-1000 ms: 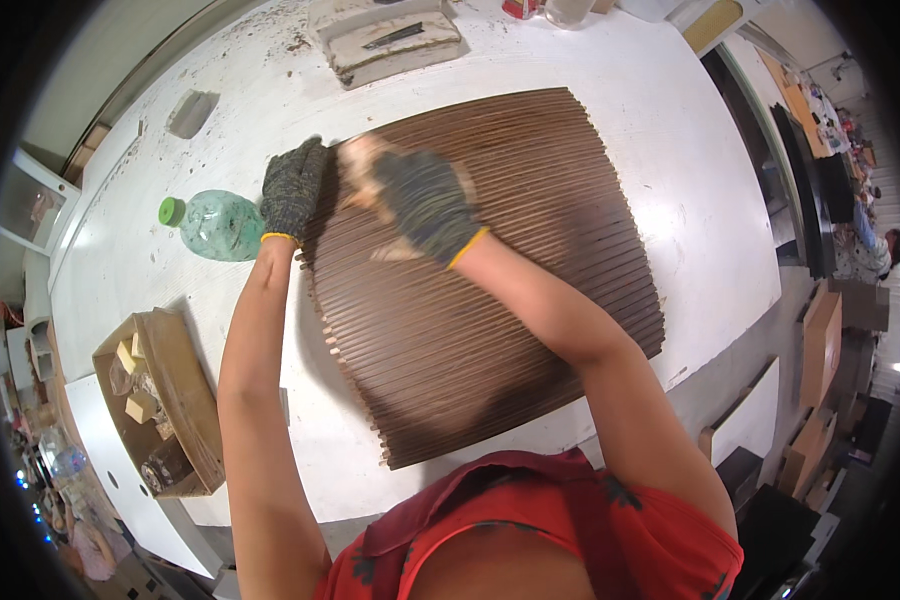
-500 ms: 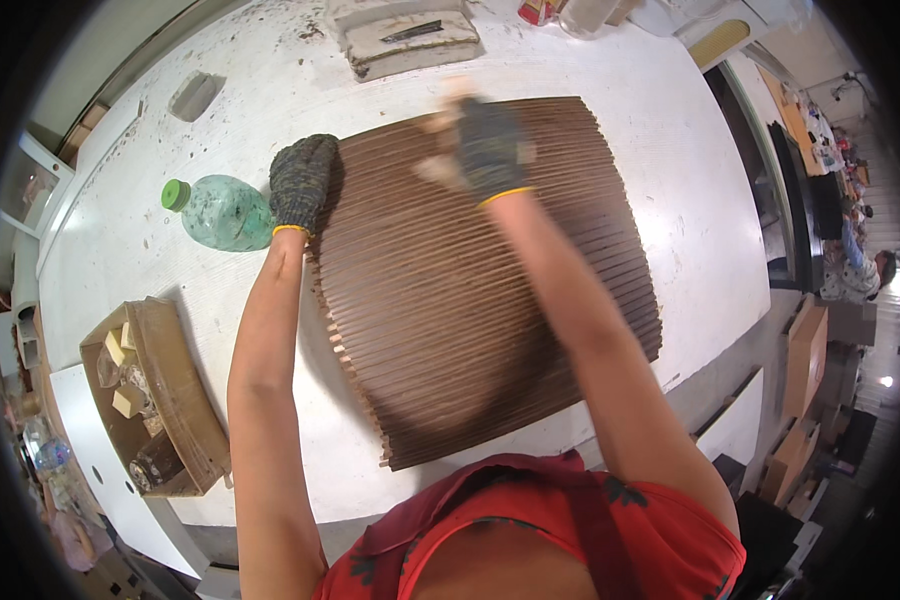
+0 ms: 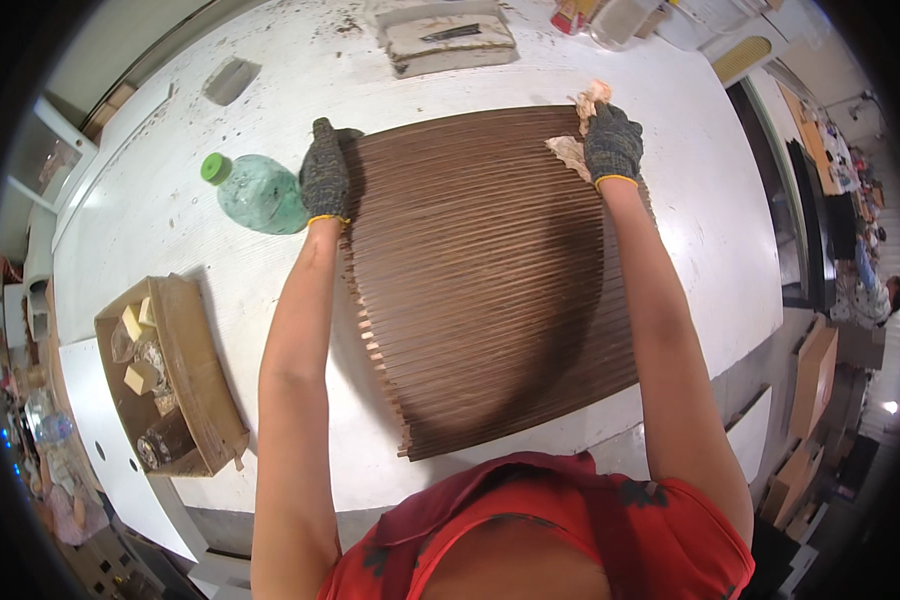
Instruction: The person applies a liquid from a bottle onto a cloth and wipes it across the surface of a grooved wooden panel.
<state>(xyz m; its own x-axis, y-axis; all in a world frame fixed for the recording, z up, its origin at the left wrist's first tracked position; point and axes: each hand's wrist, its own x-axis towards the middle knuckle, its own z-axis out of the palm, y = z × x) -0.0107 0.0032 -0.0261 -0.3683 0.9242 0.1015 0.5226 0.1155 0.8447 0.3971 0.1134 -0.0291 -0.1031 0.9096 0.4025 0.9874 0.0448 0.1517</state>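
Observation:
A large dark brown slatted wooden panel (image 3: pixel 480 270) lies flat on a white worktable (image 3: pixel 150 210). My left hand (image 3: pixel 324 172), in a grey knit glove, presses down on the panel's far left corner. My right hand (image 3: pixel 610 142), also gloved, is closed on a crumpled tan rag (image 3: pixel 576 152) and holds it against the panel's far right corner. Both arms are stretched out over the panel.
A green plastic bottle (image 3: pixel 258 193) lies on its side just left of my left hand. A brown box (image 3: pixel 165 375) with blocks and jars sits at the table's left edge. A tray with a tool (image 3: pixel 448 38) and containers (image 3: pixel 620 18) stand at the far side.
My right hand has swept the rag across the panel from near the left hand to the far right corner. The left hand has stayed on its corner.

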